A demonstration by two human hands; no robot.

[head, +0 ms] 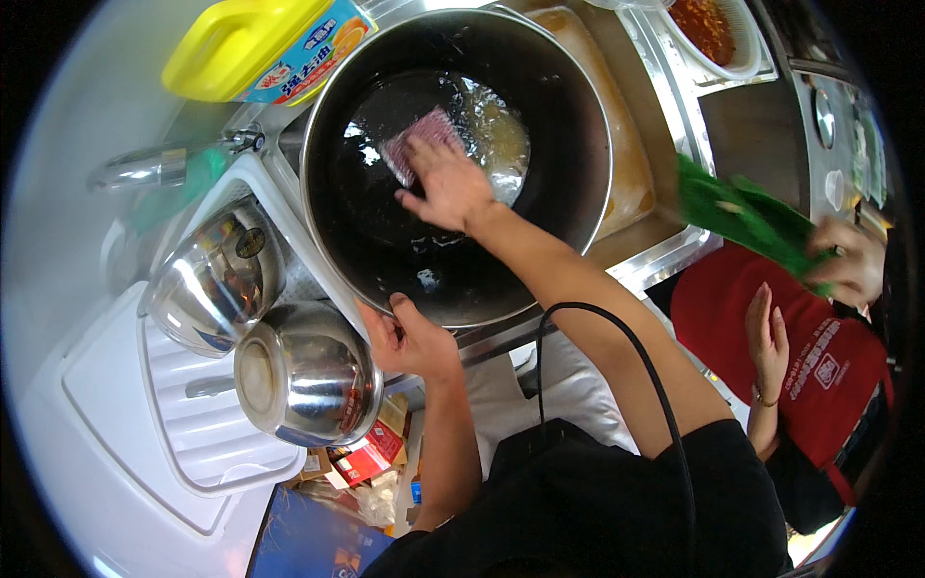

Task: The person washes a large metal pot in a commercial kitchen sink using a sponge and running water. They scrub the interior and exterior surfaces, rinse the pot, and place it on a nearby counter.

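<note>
A large, deep metal pot (pixel 549 238) with a dark inside fills the middle of the view, and its wet bottom reflects light. Inside it, my right hand (pixel 452 184) lies palm down with fingers spread over a pink scrubbing cloth (pixel 443 130), pressing it to the bottom. My left hand (pixel 415 343) grips the pot's near rim, thumb on the inner side. The palm and part of the cloth are hidden beneath the right hand.
Left are two steel bowls (pixel 311 376) by a white drain rack (pixel 209 419), a tap (pixel 246 137) and a yellow jug (pixel 246 43). A sink (pixel 636 152) lies right of the pot. Another person in a red apron (pixel 788 361) holds something green (pixel 751 217). A black cable (pixel 636 325) crosses my right arm.
</note>
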